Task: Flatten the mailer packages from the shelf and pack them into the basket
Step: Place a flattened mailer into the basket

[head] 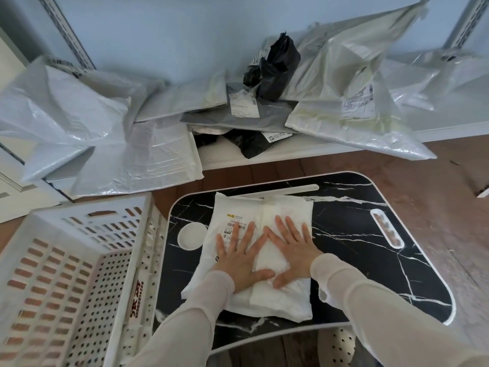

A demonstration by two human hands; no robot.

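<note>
Left hand and right hand, fingers spread, gripping nothing, press flat a crinkled white mailer.

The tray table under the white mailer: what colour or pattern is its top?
Black marble pattern with white veins and a pale rim on the tray table, clearest in the head view.

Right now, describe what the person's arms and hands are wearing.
Both arms are covered in long, thin, off-white sleeves of slightly sheer fabric that end at the wrists. The left hand and right hand are bare: no gloves, and no rings, watch or bracelets visible.
</note>
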